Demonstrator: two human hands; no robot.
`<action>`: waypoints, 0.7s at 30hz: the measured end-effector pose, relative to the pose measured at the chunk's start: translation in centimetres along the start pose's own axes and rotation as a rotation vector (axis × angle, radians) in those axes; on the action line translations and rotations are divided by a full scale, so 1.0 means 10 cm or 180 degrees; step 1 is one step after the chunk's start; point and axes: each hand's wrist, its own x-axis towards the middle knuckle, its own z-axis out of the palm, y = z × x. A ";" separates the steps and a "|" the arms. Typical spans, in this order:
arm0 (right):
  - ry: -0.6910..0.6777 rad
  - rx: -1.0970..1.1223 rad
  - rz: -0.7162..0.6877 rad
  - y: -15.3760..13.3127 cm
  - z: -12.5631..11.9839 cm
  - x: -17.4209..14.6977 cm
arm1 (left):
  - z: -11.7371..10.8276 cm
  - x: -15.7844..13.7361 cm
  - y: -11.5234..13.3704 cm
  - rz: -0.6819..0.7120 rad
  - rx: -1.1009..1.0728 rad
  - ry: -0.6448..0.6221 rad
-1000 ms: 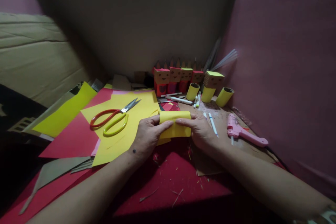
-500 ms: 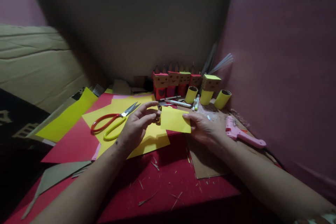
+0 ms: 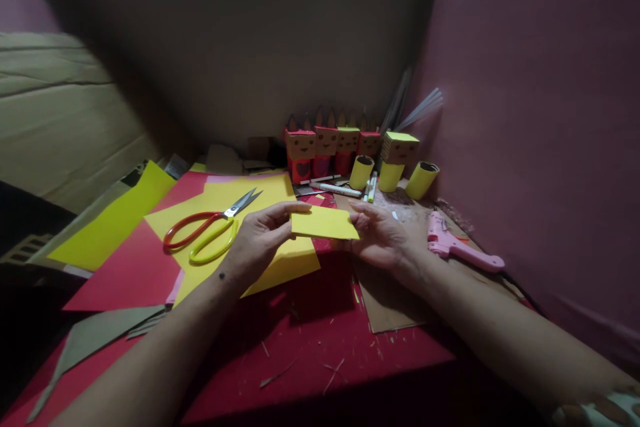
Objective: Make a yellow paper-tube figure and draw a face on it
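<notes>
A small yellow piece of paper is held level between my two hands above the red table. My left hand pinches its left edge, thumb and fingers closed on it. At the opposite end, my right hand has its fingers around the right edge; part of that grip is hidden. Scissors with one red and one yellow handle lie just left of my left hand, blades pointing away. Beneath them is a large yellow sheet, overlapping a red sheet.
Cardboard-headed figures stand along the back. Yellow tubes and markers are in front of them. A pink glue gun lies at the right, near a cardboard piece. Paper scraps litter the front.
My left hand has closed onto the left edge of the yellow paper, where its fingers were apart before. The paper has tilted flatter and shifted slightly left.
</notes>
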 end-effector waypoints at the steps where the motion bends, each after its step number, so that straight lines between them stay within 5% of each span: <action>1: -0.0033 0.0024 -0.0021 -0.01 0.00 -0.01 | -0.01 0.01 0.01 -0.0020 -0.0033 0.0050; 10: -0.0372 -0.0717 -0.0377 0.02 0.09 -0.07 | -0.08 0.06 -0.04 -0.0015 -0.0260 0.0016; 21: 0.0093 -0.0601 -0.0621 0.09 0.03 -0.02 | -0.05 0.05 -0.03 -0.0070 -0.0352 0.0043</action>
